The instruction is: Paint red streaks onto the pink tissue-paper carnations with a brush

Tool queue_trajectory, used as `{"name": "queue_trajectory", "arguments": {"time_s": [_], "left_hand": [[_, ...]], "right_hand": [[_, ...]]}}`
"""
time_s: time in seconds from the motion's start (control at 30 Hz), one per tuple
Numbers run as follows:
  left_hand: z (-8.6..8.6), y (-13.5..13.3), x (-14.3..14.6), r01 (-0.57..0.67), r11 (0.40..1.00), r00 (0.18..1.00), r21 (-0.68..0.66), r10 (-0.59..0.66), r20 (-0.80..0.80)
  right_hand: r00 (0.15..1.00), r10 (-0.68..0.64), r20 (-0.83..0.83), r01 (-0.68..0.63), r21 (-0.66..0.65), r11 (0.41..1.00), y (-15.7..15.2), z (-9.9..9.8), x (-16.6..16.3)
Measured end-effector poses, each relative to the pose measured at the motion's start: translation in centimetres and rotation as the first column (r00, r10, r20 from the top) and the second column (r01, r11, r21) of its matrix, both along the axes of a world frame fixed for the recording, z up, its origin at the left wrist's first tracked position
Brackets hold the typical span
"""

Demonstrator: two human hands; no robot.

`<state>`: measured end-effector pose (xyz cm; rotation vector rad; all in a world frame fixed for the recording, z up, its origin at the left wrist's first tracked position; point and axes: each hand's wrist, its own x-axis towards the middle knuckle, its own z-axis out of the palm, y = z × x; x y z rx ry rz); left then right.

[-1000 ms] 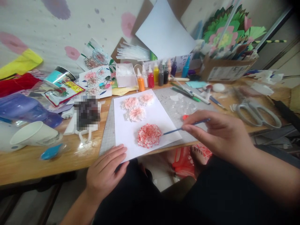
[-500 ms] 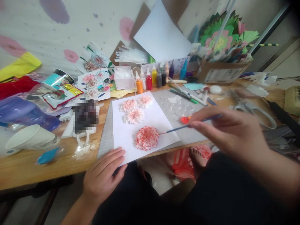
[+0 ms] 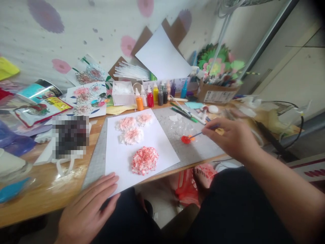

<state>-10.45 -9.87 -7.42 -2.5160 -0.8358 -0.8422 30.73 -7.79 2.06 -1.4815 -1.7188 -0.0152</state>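
Note:
My left hand (image 3: 92, 200) lies flat, fingers stretched out, on the lower left corner of a white sheet of paper (image 3: 162, 152). A thin blue paintbrush (image 3: 196, 134) is pinched in my right hand (image 3: 225, 134). Its tip is at the red paint (image 3: 186, 139) in a clear plastic palette (image 3: 175, 125), with some orange beside the red. On the sheet sits a ruffled flower with red-tipped petals (image 3: 144, 160). Above it are three smaller pale pink and white flowers, one of them at the lower middle (image 3: 132, 135).
A grey cutting mat (image 3: 98, 149) lies under the sheet. Several paint bottles, one of them orange (image 3: 139, 101), line the back. Pens (image 3: 185, 114) lie behind the palette. A cardboard box of brushes (image 3: 217, 93) stands at the back right, and a snack packet (image 3: 43, 110) at the left.
My right hand has moved the paintbrush from beside the red-tipped flower to the red paint in the palette. My left hand still rests on the sheet. The view has shifted to the right.

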Motion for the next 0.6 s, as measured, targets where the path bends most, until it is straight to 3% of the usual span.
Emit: {"name": "queue_trajectory", "arguments": {"time_s": [0.17,0.43,0.6], "left_hand": [[0.1,-0.3,0.4,0.007,1.0,0.999,-0.015,-0.006,0.037],[0.5,-0.7,1.0,0.0,0.999,0.998,-0.043,0.003,0.064],[0.6,-0.9,1.1,-0.008,0.999,0.996,-0.036,0.011,0.085]], "right_hand": [[0.991,-0.014,-0.132,0.022,0.063,0.998,-1.2,1.0,-0.7],[0.936,0.269,-0.229,-0.284,-0.034,0.958,-2.5,0.8,-4.8],[0.91,0.36,-0.205,-0.376,-0.04,0.926,-2.3,0.4,-5.9]]}}
